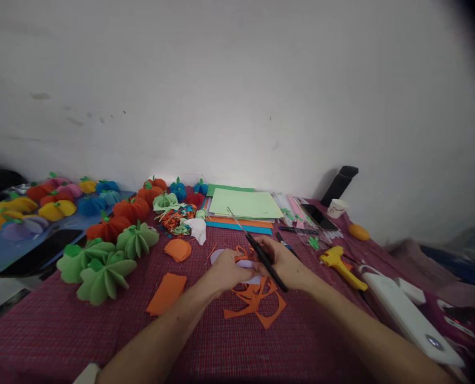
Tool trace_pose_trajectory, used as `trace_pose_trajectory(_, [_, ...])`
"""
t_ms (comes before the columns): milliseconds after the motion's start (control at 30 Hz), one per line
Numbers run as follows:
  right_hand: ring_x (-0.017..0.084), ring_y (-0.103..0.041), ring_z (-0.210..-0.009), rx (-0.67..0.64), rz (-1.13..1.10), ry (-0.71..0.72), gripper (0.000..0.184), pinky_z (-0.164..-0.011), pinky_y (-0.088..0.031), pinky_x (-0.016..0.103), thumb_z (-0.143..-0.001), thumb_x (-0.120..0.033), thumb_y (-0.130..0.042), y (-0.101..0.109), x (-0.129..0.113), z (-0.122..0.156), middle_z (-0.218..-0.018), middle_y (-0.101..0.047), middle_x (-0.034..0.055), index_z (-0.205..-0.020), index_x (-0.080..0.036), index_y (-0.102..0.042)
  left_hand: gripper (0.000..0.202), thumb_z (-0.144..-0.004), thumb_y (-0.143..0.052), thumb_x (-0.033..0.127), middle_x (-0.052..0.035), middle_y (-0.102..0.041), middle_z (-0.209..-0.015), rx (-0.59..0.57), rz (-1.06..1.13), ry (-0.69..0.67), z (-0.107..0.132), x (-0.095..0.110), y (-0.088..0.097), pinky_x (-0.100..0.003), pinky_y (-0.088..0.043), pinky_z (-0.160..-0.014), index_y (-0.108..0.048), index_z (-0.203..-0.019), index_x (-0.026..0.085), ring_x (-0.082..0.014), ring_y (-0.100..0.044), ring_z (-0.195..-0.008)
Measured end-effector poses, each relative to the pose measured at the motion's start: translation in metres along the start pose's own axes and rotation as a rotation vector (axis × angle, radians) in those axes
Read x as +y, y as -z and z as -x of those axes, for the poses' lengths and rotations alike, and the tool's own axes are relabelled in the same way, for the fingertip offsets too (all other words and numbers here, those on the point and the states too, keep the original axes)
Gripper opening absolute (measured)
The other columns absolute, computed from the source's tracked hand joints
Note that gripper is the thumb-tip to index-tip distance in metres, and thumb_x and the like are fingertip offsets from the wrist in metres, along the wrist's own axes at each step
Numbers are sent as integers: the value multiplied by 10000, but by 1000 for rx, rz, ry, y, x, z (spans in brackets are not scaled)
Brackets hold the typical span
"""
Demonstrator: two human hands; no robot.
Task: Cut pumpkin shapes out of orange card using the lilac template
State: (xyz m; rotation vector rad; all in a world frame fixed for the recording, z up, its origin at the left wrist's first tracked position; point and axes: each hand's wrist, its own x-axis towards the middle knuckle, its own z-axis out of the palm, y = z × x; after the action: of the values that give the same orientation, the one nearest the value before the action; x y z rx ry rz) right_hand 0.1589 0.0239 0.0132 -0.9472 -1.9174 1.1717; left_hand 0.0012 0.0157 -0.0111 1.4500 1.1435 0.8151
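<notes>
Bare forearms (157, 330) reached over the checked surface (221, 352) from its near side. Between them, the right hand (285, 262) had its fingers closed round a black-handled tool (266, 261), thin tip pointing away, while the left hand (230, 270) had its fingers drawn together over a lilac disc (217, 257); just what they pinched could not be told. Orange scraps (270, 320) curled just below. Much looked done: paper pumpkins (103, 277) crowded the left, and a pile of orange rounds (177, 249) seemed already cut. Orange rectangles (167, 293) appeared not yet rounded. Those pumpkins hemmed the left edge, a yellow tool (343, 266) and a white device (409, 314) the right, coloured sheets (243, 202) the back; room for moving lay mostly toward the near edge.
</notes>
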Motion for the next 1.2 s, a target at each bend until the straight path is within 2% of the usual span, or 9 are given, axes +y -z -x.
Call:
trace_pose_trajectory(67, [95, -470, -620, 30, -21, 12, 372, -564, -399, 214, -641, -70, -581, 1, 2, 0, -744, -506, -26, -979, -166, -462, 106, -533, -641, 215, 28, -510, -513, 20, 74, 24, 2, 4, 2, -208, -301, -460, -601, -559, 121, -85, -418, -468])
trace_pose_trajectory(133, [96, -473, -611, 63, -68, 18, 368, -538, -392, 207, -645, -91, -598, 3, 3, -1, -729, -505, -31, -973, -175, -452, 166, -538, -678, 226, 5, -585, -603, 33, 206, 8, 3, 9, 5, -214, -358, -511, -637, -662, 124, -102, -488, -524])
trace_pose_trajectory(233, [90, -459, -560, 169, -147, 16, 356, -487, -369, 198, -650, -145, -628, 4, 1, -4, -690, -497, -45, -948, -189, -438, 314, -573, -704, 232, -27, -642, -782, 56, 466, -88, 4, 13, 6, -237, -420, -640, -636, -866, 142, -124, -558, -658])
trace_pose_trajectory(300, [89, -450, -539, 274, -186, 42, 368, -476, -366, 201, -641, -186, -650, 2, -2, -7, -675, -494, -52, -940, -199, -436, 346, -605, -703, 231, -40, -647, -834, 83, 617, -159, 3, 14, 6, -255, -428, -706, -619, -929, 144, -132, -574, -714])
trace_pose_trajectory(433, [99, -465, -542, 450, -256, 72, 406, -481, -381, 212, -612, -239, -681, -12, -12, -15, -673, -501, -52, -929, -216, -429, 303, -642, -691, 232, -57, -660, -836, 158, 796, -249, 1, 14, 4, -288, -430, -763, -621, -921, 134, -149, -595, -750])
trace_pose_trajectory(633, [109, -498, -564, 574, -403, 49, 359, -508, -418, 229, -643, -267, -666, -39, -20, -23, -694, -519, -41, -908, -227, -427, 305, -614, -714, 240, -64, -672, -859, 249, 915, -286, 0, 18, 4, -278, -438, -753, -644, -892, 136, -148, -610, -752])
trace_pose_trajectory(900, [76, -446, -500, 569, -515, 34, 395, -442, -374, 201, -634, -241, -680, -57, -13, -29, -714, -505, -52, -952, -231, -444, 287, -609, -716, 234, -36, -673, -776, 364, 986, -239, -1, 18, 8, -257, -458, -662, -631, -862, 130, -122, -607, -644])
trace_pose_trajectory(1067, [62, -386, -443, 556, -493, 30, 336, -389, -315, 196, -618, -247, -695, -61, -11, -29, -674, -482, -58, -818, -219, -426, 286, -582, -731, 237, -22, -662, -692, 398, 1019, -220, -1, 18, 10, -248, -452, -617, -628, -821, 118, -113, -592, -589])
trace_pose_trajectory(1200, [86, -419, -476, 559, -455, 42, 335, -420, -343, 219, -617, -265, -697, -62, -11, -30, -678, -482, -48, -811, -227, -427, 280, -578, -730, 245, -11, -650, -653, 425, 1011, -214, -2, 17, 10, -236, -442, -585, -622, -805, 121, -109, -580, -556])
